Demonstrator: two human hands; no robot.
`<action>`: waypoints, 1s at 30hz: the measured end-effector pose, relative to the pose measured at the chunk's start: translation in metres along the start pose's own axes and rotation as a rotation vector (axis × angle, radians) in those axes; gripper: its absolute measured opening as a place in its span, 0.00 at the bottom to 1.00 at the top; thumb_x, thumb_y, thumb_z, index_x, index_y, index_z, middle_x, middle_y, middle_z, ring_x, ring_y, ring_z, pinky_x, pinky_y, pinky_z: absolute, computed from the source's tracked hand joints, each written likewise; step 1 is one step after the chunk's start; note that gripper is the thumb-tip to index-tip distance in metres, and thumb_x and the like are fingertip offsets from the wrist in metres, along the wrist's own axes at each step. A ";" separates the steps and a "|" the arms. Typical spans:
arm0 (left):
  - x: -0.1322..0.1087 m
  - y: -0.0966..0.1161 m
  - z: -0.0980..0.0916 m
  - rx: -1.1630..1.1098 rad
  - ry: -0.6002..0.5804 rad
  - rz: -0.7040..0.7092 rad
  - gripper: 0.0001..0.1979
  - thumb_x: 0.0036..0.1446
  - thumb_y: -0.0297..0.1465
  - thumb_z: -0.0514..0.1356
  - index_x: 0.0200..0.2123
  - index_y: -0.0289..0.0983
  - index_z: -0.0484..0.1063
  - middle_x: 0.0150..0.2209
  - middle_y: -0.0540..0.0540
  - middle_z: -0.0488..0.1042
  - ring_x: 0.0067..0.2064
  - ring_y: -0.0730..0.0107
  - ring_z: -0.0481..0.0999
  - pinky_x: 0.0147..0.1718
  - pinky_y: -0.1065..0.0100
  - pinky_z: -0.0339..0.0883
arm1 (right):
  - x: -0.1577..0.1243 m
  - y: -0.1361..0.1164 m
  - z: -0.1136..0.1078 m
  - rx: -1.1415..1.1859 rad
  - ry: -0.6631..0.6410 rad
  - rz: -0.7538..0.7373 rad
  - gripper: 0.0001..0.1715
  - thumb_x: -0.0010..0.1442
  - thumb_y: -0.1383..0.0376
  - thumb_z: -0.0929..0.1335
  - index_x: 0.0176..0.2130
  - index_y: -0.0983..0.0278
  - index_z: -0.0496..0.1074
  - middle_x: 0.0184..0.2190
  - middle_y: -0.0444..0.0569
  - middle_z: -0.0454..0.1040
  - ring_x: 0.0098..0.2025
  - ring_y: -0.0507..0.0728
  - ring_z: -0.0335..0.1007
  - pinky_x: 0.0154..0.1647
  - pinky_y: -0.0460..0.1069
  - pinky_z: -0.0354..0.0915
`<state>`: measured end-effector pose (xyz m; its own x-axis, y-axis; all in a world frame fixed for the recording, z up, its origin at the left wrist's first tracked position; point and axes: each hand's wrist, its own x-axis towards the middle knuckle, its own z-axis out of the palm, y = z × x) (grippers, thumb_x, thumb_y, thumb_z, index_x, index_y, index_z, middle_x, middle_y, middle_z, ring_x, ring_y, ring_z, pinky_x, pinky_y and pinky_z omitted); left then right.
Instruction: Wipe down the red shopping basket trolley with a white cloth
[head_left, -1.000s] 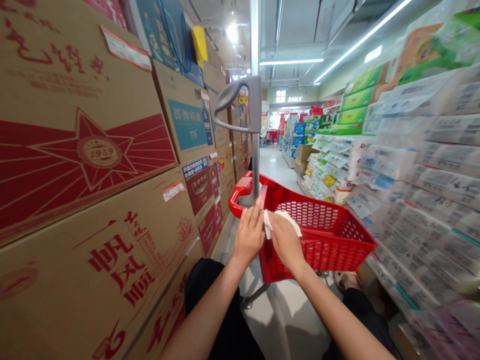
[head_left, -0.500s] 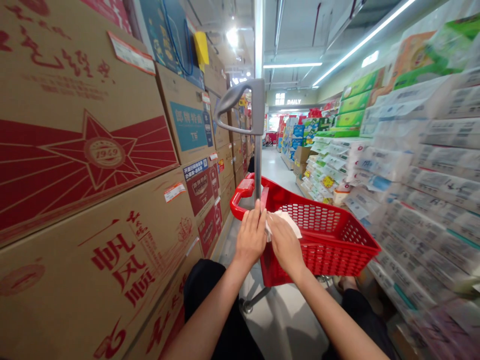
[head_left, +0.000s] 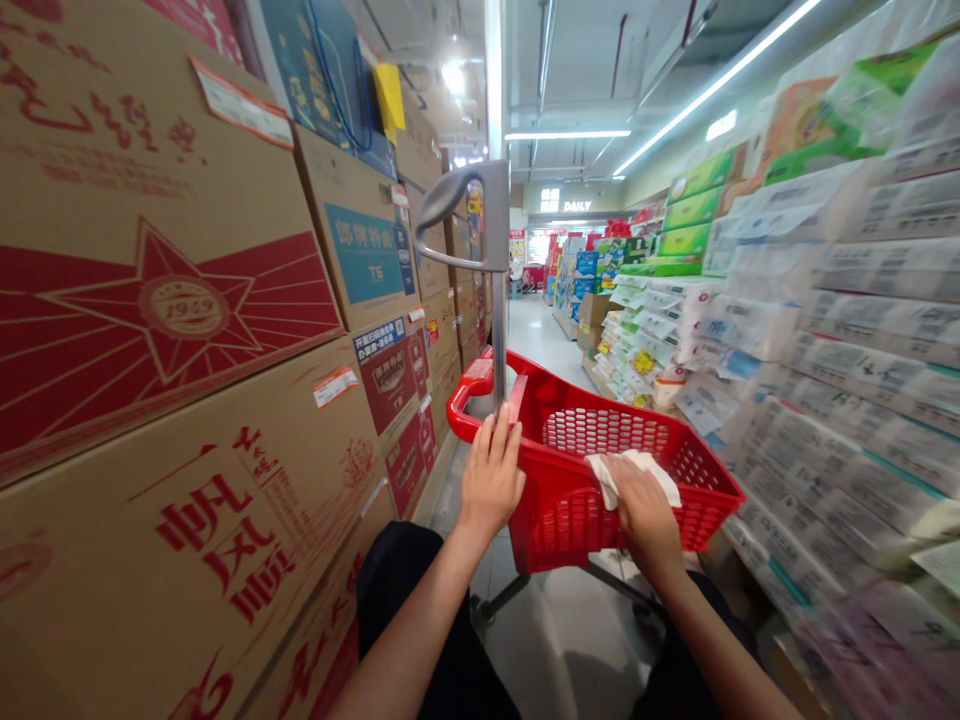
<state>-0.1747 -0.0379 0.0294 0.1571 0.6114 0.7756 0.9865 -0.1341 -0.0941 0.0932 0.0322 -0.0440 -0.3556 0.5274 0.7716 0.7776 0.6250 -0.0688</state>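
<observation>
Left hand (head_left: 491, 480) on basket (head_left: 570, 515) rim corner by pole (head_left: 499, 340); grip state unclear. Right hand (head_left: 646, 522), 3 o'clock, clutches white cloth (head_left: 634, 468) on near rim. Aisle (head_left: 536, 330) open at 12 o'clock.

We see glossy red moulded plastic on the basket (head_left: 570, 510), satin grey metal on its post (head_left: 499, 340), and a soft matt white wipe (head_left: 630, 465), cloth or paper. Cartons (head_left: 150, 300): matt cardboard. Packs (head_left: 862, 330): shiny film. Floor (head_left: 562, 640): smooth, glossy.
</observation>
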 end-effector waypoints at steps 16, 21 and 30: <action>0.009 0.000 0.034 -0.054 -0.203 0.143 0.27 0.62 0.31 0.57 0.64 0.37 0.63 0.64 0.43 0.66 0.67 0.57 0.60 0.72 0.52 0.42 | -0.020 0.055 -0.007 -0.002 -0.154 -0.051 0.44 0.62 0.75 0.56 0.72 0.53 0.46 0.69 0.48 0.60 0.71 0.59 0.51 0.69 0.65 0.53; 0.015 0.008 0.034 -0.100 -0.191 0.043 0.28 0.57 0.29 0.59 0.62 0.33 0.65 0.64 0.38 0.66 0.70 0.52 0.53 0.72 0.45 0.38 | -0.028 0.060 -0.009 -0.059 -0.081 0.036 0.44 0.61 0.77 0.56 0.72 0.55 0.48 0.67 0.49 0.62 0.70 0.61 0.55 0.68 0.66 0.55; 0.014 0.055 0.049 -0.182 -0.299 0.125 0.32 0.59 0.32 0.58 0.66 0.38 0.60 0.66 0.44 0.64 0.72 0.52 0.48 0.72 0.47 0.31 | 0.007 -0.005 0.005 0.019 -0.085 -0.118 0.42 0.62 0.76 0.56 0.71 0.57 0.51 0.67 0.48 0.62 0.67 0.59 0.58 0.68 0.61 0.57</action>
<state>-0.1156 0.0020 0.0044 0.3093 0.7788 0.5458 0.9385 -0.3425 -0.0431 0.0845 0.0359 -0.0413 -0.4874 0.4962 0.7185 0.7184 0.6956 0.0069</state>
